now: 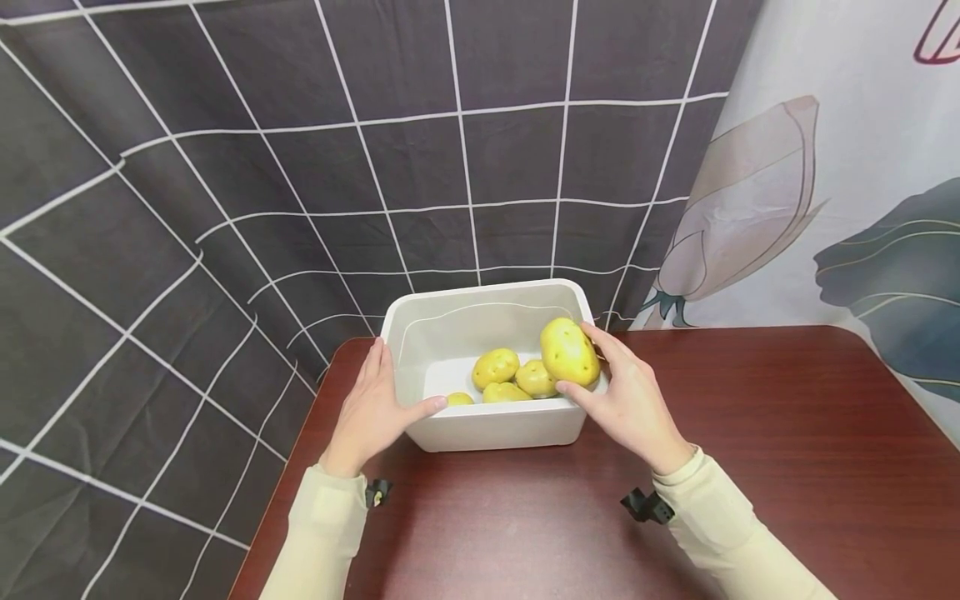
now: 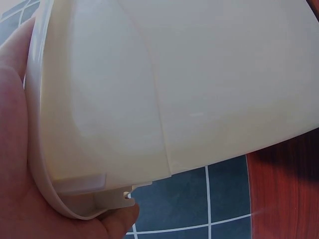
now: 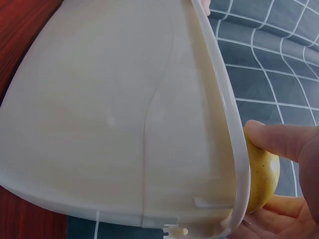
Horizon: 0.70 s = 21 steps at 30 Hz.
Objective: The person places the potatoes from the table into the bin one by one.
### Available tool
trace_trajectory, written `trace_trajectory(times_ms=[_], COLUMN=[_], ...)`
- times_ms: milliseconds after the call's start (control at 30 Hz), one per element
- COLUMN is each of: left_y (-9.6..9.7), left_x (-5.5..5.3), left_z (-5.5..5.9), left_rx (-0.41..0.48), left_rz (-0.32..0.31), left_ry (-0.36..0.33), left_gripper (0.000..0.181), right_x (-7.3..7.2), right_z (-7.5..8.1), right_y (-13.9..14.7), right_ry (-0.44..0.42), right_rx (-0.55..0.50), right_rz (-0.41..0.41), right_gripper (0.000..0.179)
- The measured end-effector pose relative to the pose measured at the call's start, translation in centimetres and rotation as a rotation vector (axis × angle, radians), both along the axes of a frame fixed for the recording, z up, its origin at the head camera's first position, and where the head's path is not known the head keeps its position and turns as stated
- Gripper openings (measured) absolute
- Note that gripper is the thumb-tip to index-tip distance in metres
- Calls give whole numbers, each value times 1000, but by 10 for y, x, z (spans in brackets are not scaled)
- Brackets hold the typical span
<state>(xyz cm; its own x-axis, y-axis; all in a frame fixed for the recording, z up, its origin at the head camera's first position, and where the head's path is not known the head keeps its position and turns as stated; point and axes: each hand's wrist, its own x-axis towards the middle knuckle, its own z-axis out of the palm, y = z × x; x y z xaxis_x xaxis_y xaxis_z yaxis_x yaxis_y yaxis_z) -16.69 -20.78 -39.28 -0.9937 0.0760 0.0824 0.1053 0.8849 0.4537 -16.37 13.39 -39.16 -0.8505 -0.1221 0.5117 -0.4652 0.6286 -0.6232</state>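
Note:
A white plastic bin (image 1: 495, 429) stands on the table with several yellow potatoes (image 1: 495, 368) on its floor. My left hand (image 1: 375, 408) grips the bin's left end, thumb over the front rim and fingers along the outer side. In the left wrist view, the fingers wrap under the bin's rim (image 2: 35, 124). At the right end, my right hand (image 1: 630, 400) holds a larger potato (image 1: 570, 352) between thumb and fingers, just above the bin's right front corner. The right wrist view shows this potato (image 3: 263, 177) beyond the rim, partly hidden by it.
The dark red wooden table (image 1: 787, 467) extends to the right and toward me. Behind and to the left hangs a dark grey curtain (image 1: 405, 167) with a white grid. A light curtain (image 1: 847, 167) with a flower print hangs at the right.

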Motion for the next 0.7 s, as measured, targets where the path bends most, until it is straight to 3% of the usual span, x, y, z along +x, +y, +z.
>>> trace_trajectory(times_ms=[500, 700], left_y=[0, 0], left_x=[0, 0], left_z=[0, 0], left_rx=[-7, -2], left_rz=[6, 9], left_ry=[-7, -5], left_gripper=[130, 130], right_x=[0, -1], right_z=[-2, -4], right_y=[-3, -3], right_ry=[-5, 24], right_rx=[18, 18], right_rz=[40, 44], right_gripper=[77, 65])
